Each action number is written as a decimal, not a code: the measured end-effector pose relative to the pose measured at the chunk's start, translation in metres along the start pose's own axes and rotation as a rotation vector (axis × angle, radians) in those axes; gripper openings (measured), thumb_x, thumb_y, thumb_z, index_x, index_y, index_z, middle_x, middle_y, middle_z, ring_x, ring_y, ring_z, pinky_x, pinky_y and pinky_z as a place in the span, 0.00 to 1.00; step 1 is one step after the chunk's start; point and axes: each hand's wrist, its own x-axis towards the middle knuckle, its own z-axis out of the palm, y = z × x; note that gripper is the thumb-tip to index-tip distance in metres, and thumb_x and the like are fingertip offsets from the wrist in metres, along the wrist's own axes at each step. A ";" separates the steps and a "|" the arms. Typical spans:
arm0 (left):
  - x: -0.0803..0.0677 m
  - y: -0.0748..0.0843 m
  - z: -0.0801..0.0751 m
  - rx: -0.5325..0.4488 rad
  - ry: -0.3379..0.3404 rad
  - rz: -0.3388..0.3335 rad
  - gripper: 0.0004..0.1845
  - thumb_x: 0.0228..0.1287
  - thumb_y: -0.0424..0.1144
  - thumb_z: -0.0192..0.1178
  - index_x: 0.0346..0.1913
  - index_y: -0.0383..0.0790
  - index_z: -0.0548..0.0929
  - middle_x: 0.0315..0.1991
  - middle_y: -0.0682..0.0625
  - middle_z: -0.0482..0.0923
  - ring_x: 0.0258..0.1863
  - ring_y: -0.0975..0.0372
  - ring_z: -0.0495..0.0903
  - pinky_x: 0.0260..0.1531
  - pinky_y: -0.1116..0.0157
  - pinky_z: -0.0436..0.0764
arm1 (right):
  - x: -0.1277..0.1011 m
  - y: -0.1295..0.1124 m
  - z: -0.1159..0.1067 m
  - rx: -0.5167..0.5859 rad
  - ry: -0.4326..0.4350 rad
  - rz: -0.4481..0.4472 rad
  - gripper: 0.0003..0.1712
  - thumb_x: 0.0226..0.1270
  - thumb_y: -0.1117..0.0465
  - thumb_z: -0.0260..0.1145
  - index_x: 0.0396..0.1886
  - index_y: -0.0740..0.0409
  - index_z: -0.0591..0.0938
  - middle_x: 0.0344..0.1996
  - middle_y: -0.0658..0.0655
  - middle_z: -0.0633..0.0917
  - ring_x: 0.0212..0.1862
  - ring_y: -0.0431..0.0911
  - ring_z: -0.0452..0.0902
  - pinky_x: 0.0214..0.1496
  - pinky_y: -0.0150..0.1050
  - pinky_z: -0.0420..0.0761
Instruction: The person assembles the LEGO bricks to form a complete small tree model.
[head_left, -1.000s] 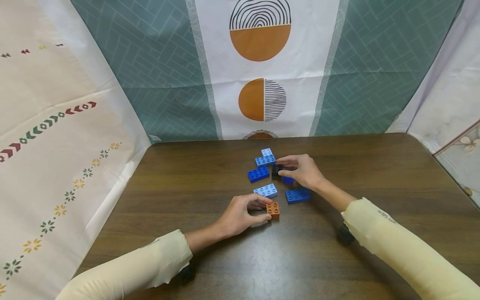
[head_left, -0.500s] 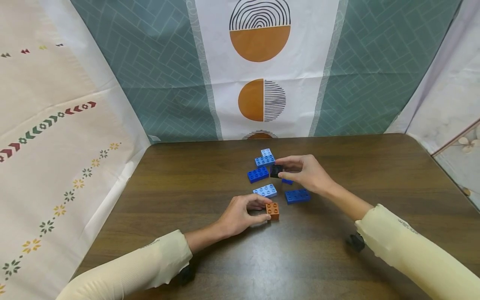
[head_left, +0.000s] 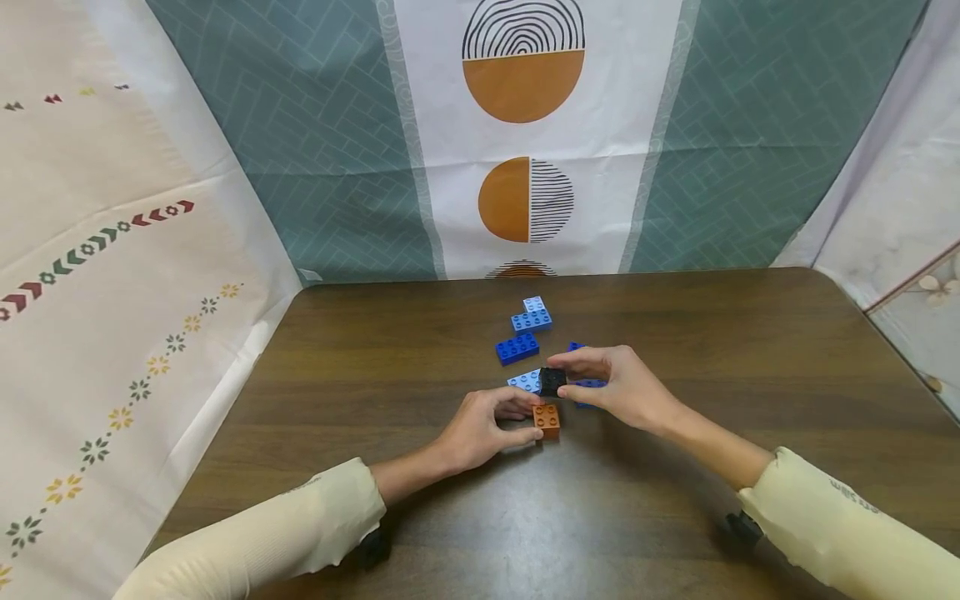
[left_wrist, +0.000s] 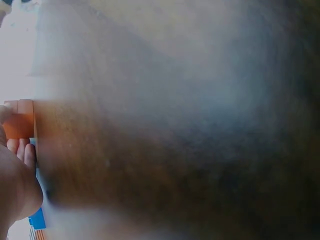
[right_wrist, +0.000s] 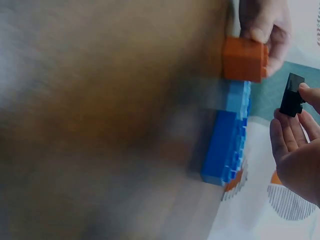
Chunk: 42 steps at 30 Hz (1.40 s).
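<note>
My left hand (head_left: 480, 435) pinches an orange toy building brick (head_left: 547, 422) that rests on the table, thumb on the near side and fingers at the back. Just behind it, my right hand (head_left: 626, 389) holds a small black toy brick (head_left: 552, 382) off the table, between thumb and fingers. The right wrist view shows the black brick (right_wrist: 292, 95) raised, apart from the orange brick (right_wrist: 244, 59). Partly hidden behind the black brick lies a light blue brick (head_left: 523, 381). In the left wrist view the orange brick (left_wrist: 19, 119) shows at the left edge.
A dark blue brick (head_left: 517, 348), a medium blue brick (head_left: 531, 322) and a pale blue brick (head_left: 533, 304) lie farther back on the wooden table (head_left: 390, 333). More blue bricks (head_left: 591, 383) are partly covered by my right hand. A patterned cloth (head_left: 337, 167) hangs behind.
My right hand has lifted the black brick from among the blue ones and brought it nearer, towards the orange brick. The left hand has stayed in place on the orange brick.
</note>
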 end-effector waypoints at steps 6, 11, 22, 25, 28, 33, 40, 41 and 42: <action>-0.002 0.018 -0.002 -0.016 0.012 -0.020 0.20 0.59 0.34 0.72 0.54 0.36 0.82 0.50 0.46 0.84 0.48 0.53 0.85 0.52 0.57 0.82 | -0.012 0.005 0.010 0.011 -0.015 0.007 0.25 0.61 0.57 0.75 0.59 0.55 0.83 0.53 0.52 0.85 0.54 0.47 0.82 0.58 0.56 0.78; -0.004 0.033 -0.005 -0.037 0.005 -0.032 0.21 0.58 0.30 0.71 0.54 0.32 0.79 0.49 0.42 0.83 0.48 0.48 0.84 0.52 0.54 0.81 | -0.016 0.008 0.017 0.024 -0.031 0.027 0.24 0.61 0.58 0.75 0.58 0.54 0.83 0.53 0.53 0.85 0.53 0.47 0.82 0.58 0.55 0.79; 0.000 0.002 0.001 -0.009 0.007 -0.030 0.22 0.58 0.41 0.73 0.55 0.43 0.80 0.47 0.53 0.84 0.47 0.62 0.84 0.51 0.66 0.81 | -0.019 0.011 0.022 0.076 -0.038 0.061 0.22 0.61 0.57 0.75 0.56 0.51 0.85 0.52 0.53 0.86 0.54 0.46 0.83 0.54 0.42 0.81; 0.000 0.001 0.000 -0.009 0.002 -0.031 0.22 0.58 0.43 0.73 0.54 0.45 0.80 0.47 0.55 0.84 0.46 0.65 0.84 0.50 0.68 0.81 | -0.020 0.012 0.023 0.078 -0.037 0.066 0.21 0.61 0.56 0.74 0.55 0.51 0.85 0.52 0.54 0.86 0.54 0.47 0.83 0.54 0.40 0.82; 0.000 0.002 0.000 -0.011 0.001 -0.032 0.22 0.58 0.42 0.73 0.54 0.45 0.80 0.47 0.55 0.84 0.46 0.65 0.84 0.50 0.68 0.81 | -0.022 0.012 0.024 0.074 -0.035 0.052 0.21 0.62 0.57 0.74 0.55 0.52 0.85 0.52 0.55 0.86 0.54 0.48 0.83 0.53 0.39 0.82; 0.000 0.003 0.003 -0.023 0.007 -0.031 0.22 0.58 0.37 0.73 0.54 0.42 0.79 0.47 0.51 0.84 0.47 0.60 0.85 0.51 0.63 0.82 | -0.024 0.013 0.024 0.050 -0.015 0.025 0.21 0.61 0.59 0.74 0.55 0.52 0.85 0.50 0.54 0.87 0.52 0.46 0.84 0.51 0.36 0.82; -0.003 0.031 -0.003 -0.060 0.005 -0.026 0.21 0.58 0.29 0.71 0.54 0.31 0.79 0.47 0.40 0.83 0.48 0.47 0.84 0.52 0.52 0.81 | -0.025 0.014 0.027 0.051 0.011 -0.013 0.21 0.60 0.61 0.74 0.55 0.50 0.86 0.50 0.52 0.87 0.51 0.44 0.84 0.50 0.35 0.83; -0.004 0.035 -0.004 -0.060 0.004 -0.026 0.20 0.58 0.29 0.71 0.53 0.31 0.79 0.47 0.40 0.83 0.48 0.46 0.84 0.53 0.52 0.81 | -0.025 0.014 0.027 0.052 0.012 -0.019 0.21 0.60 0.62 0.74 0.55 0.50 0.86 0.50 0.53 0.86 0.51 0.44 0.84 0.51 0.36 0.83; -0.004 0.038 -0.005 -0.060 0.002 -0.027 0.20 0.58 0.29 0.71 0.53 0.31 0.79 0.47 0.40 0.84 0.48 0.46 0.84 0.53 0.52 0.81 | -0.025 0.015 0.027 0.052 0.014 -0.025 0.21 0.60 0.62 0.74 0.55 0.51 0.85 0.51 0.53 0.86 0.51 0.44 0.84 0.51 0.36 0.83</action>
